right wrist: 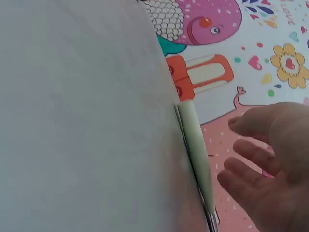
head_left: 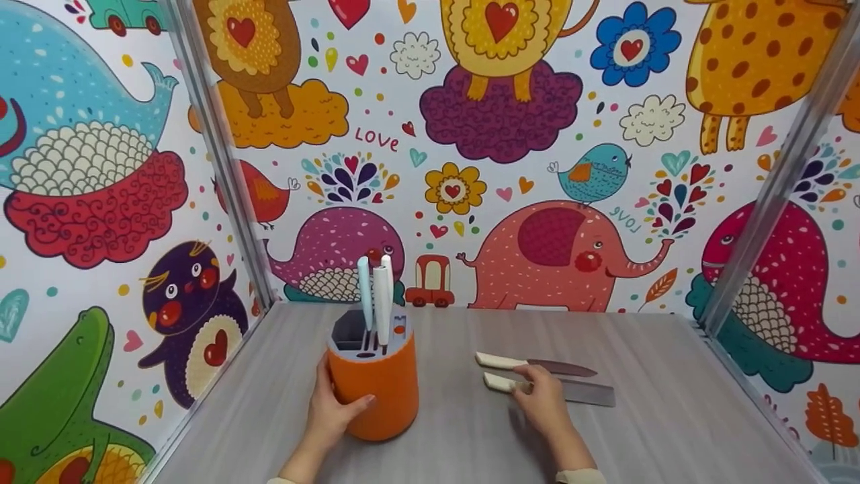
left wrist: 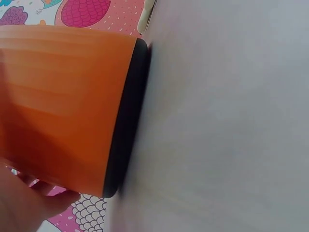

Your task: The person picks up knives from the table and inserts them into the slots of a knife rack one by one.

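Note:
An orange knife block [head_left: 376,396] with a grey top stands on the table, left of centre. My left hand [head_left: 328,405] holds its side, thumb across the front; the left wrist view shows its black base [left wrist: 126,121] against the tabletop. One light-blue handle [head_left: 365,289] and two white ones stick up from its slots. To the right lie a pointed knife [head_left: 563,368] and, nearer me, a broad-bladed cleaver [head_left: 590,392], both pale-handled. Over the cleaver is my right hand [head_left: 543,402]; in the right wrist view its loosely bent fingers [right wrist: 241,176] stand apart from a pale handle [right wrist: 197,150].
The grey wood-grain table [head_left: 450,444] is walled at the back and sides by panels [head_left: 322,134] printed with cartoon animals. Metal posts [head_left: 225,154] stand at the corners. Both blades point right, with their handles toward the block.

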Available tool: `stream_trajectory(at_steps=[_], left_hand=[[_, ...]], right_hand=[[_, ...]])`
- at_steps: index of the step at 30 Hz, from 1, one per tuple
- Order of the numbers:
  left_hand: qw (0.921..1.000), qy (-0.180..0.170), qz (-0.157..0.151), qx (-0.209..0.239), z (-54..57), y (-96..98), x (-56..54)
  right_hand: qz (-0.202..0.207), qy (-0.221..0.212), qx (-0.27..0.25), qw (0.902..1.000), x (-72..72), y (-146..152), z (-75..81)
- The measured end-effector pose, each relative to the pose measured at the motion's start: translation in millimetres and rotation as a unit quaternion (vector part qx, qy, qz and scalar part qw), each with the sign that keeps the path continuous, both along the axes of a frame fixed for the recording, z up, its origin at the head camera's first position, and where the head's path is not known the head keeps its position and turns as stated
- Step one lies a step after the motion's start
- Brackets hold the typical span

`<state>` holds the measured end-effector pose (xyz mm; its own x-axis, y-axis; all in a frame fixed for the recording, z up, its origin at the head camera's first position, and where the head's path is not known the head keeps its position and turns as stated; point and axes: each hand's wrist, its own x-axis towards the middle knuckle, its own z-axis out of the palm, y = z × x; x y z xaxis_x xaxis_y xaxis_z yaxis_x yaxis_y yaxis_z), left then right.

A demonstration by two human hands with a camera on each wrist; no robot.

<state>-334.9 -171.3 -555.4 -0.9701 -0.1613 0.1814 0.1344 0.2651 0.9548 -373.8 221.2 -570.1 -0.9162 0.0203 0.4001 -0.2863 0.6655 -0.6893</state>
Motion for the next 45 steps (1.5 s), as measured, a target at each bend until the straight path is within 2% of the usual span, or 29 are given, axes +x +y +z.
stream_trajectory(at_steps=[3,7,17,29,35,41,43,45], left_hand=[[1.0,0.004,0.001,0.0,-2.2,-0.7,0.2],[1.0,0.005,0.0,0.002,-3.7,-2.7,-0.9],[0.9999,0.005,-0.006,0.007,1.4,-1.1,-1.8],[0.9999,-0.011,-0.003,0.012,3.0,-1.9,-2.9],[1.0,-0.008,0.002,-0.001,2.1,-1.3,-3.0],[0.9998,-0.018,0.006,-0.003,1.6,-0.5,-3.2],[0.9998,-0.02,0.006,-0.004,1.8,-0.5,-3.5],[0.9997,-0.022,0.005,-0.004,2.2,-0.8,-3.4]], right_hand=[[-0.015,-0.02,0.019,0.9995,-0.1,5,-3.5],[-0.011,-0.046,0.053,0.9975,-1.5,10,-4.0],[0.001,-0.054,0.131,0.9899,-8.9,17,1.8],[0.015,-0.061,0.144,0.9876,-12.1,16,2.2],[0.022,-0.061,0.164,0.9843,-13.6,14,2.5],[0.038,-0.002,0.158,0.9867,-11.4,18,18.4],[0.036,-0.001,0.146,0.9886,-9.9,21,27.8],[0.034,-0.023,0.126,0.9912,-7.6,24,38.3]])
